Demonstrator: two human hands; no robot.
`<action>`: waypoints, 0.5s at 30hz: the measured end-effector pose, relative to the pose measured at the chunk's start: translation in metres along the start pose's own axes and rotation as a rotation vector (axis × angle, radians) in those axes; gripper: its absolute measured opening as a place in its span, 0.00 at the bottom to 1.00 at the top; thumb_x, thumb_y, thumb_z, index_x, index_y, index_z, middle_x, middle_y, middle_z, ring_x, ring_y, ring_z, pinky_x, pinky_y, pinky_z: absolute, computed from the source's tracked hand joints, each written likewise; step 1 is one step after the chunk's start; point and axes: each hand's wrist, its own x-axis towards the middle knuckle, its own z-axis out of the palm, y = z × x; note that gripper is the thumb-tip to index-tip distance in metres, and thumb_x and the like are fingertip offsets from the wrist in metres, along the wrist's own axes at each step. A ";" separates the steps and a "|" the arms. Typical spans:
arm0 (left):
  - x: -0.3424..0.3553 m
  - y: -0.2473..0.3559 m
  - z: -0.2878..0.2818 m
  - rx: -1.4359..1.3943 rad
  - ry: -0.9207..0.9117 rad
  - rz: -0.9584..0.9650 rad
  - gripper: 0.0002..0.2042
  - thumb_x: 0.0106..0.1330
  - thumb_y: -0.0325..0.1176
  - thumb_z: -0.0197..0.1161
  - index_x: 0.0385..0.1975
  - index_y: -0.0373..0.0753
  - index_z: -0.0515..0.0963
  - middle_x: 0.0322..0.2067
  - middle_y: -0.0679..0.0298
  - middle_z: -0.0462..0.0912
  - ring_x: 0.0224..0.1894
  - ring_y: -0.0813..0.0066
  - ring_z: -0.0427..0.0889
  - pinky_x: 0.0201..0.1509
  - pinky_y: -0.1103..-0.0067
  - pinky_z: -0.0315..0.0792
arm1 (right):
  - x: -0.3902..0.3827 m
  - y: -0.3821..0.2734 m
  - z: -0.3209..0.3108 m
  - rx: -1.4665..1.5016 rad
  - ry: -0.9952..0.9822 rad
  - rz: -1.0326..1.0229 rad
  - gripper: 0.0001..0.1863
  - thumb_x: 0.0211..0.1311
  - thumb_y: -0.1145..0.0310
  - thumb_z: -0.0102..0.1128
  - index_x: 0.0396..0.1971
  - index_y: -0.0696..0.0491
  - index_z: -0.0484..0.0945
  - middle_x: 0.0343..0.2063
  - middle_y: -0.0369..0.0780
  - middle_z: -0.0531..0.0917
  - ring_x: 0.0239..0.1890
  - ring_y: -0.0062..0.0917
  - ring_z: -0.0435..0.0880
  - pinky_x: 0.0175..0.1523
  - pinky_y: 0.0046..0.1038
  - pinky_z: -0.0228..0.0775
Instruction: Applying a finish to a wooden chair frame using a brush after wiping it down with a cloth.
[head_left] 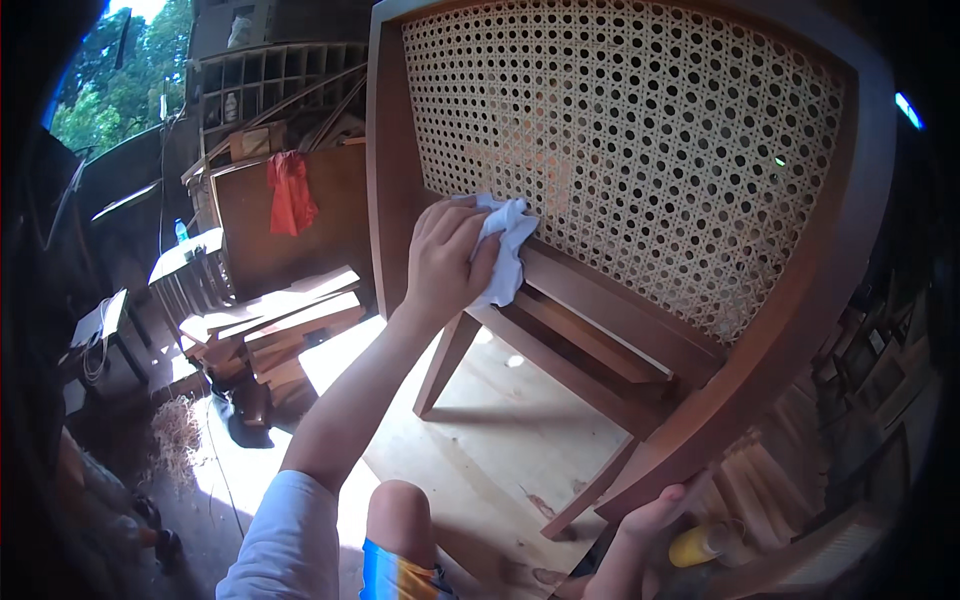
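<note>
Cluttered wood workshop, plywood floor point(500, 430) sunlit. Chair point(640, 330) tipped at 1 o'clock. My left hand point(445, 260) is closed around a white cloth point(505, 250), pressing on the lower rail by the cane back point(640, 150). Right hand point(655, 515), 5 o'clock, grips the frame edge. I judge steady pressure along the grain works best.

White short sleeve on the left arm, bare forearms, bare knee, blue and orange shorts

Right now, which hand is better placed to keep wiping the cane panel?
Left. The left hand already presses the white cloth against the cane panel; the right hand grips the chair frame at its lower edge, likely steadying it.
</note>
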 end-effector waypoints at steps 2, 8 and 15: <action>0.008 -0.024 -0.009 0.090 0.053 -0.035 0.07 0.59 0.27 0.65 0.36 0.35 0.82 0.35 0.56 0.84 0.42 0.53 0.83 0.50 0.62 0.74 | 0.000 -0.002 -0.004 -0.032 -0.009 -0.002 0.51 0.66 0.26 0.40 0.67 0.63 0.60 0.61 0.49 0.68 0.64 0.37 0.68 0.66 0.40 0.58; 0.124 -0.071 -0.053 0.135 0.494 -0.567 0.17 0.74 0.44 0.51 0.44 0.37 0.79 0.36 0.50 0.84 0.37 0.50 0.83 0.43 0.62 0.75 | -0.009 0.007 -0.015 -0.097 0.040 0.047 0.53 0.66 0.26 0.37 0.69 0.63 0.58 0.66 0.52 0.65 0.68 0.41 0.65 0.69 0.42 0.56; 0.207 -0.083 0.000 -0.904 0.259 -0.284 0.20 0.78 0.33 0.52 0.68 0.40 0.69 0.34 0.75 0.78 0.28 0.92 0.69 0.28 0.89 0.62 | -0.005 -0.008 -0.002 0.070 0.165 0.124 0.54 0.58 0.24 0.53 0.60 0.65 0.64 0.49 0.45 0.74 0.49 0.28 0.74 0.51 0.29 0.67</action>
